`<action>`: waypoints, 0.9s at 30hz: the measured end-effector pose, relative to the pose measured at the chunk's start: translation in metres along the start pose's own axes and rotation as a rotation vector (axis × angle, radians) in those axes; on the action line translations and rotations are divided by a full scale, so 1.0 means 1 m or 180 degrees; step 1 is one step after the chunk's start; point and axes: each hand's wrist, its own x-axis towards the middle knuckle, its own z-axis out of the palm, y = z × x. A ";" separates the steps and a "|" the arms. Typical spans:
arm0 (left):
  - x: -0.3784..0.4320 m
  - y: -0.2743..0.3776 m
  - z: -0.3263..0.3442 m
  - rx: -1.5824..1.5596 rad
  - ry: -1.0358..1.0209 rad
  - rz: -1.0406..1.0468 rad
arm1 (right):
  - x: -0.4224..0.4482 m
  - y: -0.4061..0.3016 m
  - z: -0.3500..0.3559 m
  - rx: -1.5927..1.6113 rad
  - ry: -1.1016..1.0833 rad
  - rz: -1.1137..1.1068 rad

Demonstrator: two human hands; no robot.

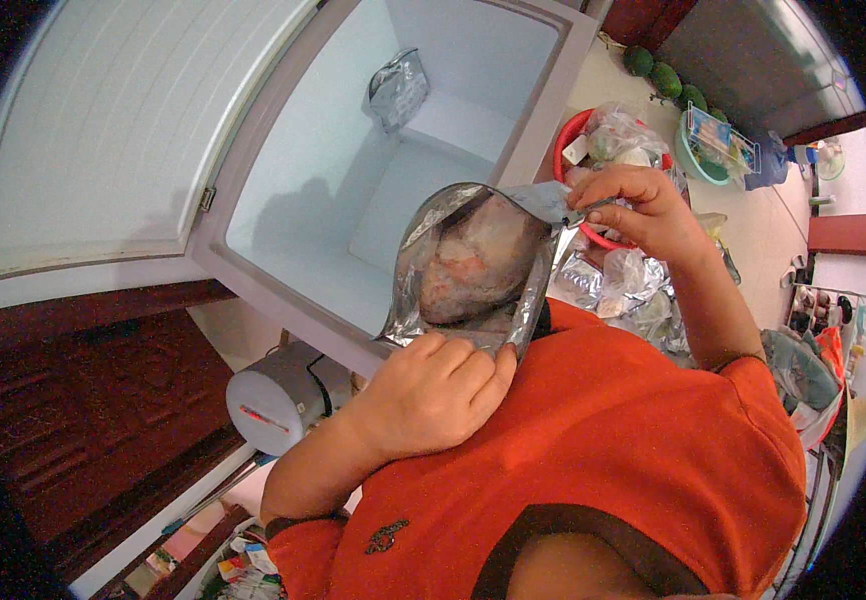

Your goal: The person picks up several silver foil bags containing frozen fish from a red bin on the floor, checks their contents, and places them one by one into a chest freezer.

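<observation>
A silver foil zip pouch point(545, 289) is held with its mouth open over the front rim of a chest freezer. Inside it lies a large pale-pink frozen lump point(478, 251), apparently meat. My left hand point(433, 394) grips the pouch's near edge, its fingers curled over the rim. At the pouch's right corner, my right hand point(628, 206) pinches the edge between thumb and fingers. The chest freezer point(421, 199) stands with its white lid point(102, 142) raised. Another silver pouch point(400, 90) rests against the freezer's inner wall.
A red basin point(562, 142) on the floor at right holds plastic bags, with more bags point(628, 281) beside it. Farther off are a light-green basin point(684, 146) and several green melon-like fruits point(665, 79). A grey cylindrical appliance point(275, 405) stands left of my left arm.
</observation>
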 end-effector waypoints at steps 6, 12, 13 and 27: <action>-0.005 -0.006 -0.008 0.0576 0.0092 -0.0756 | 0.002 -0.005 0.000 0.0077 0.0516 0.0357; -0.003 -0.053 0.000 0.1146 0.0930 -0.2295 | 0.026 -0.043 0.011 0.0039 0.0266 0.0126; 0.006 -0.051 -0.003 0.0990 0.0926 -0.1894 | 0.030 -0.047 0.012 0.0186 0.0184 0.0131; 0.015 -0.061 0.000 0.0594 0.0876 -0.1609 | 0.020 -0.054 0.009 -0.0261 0.0457 0.0023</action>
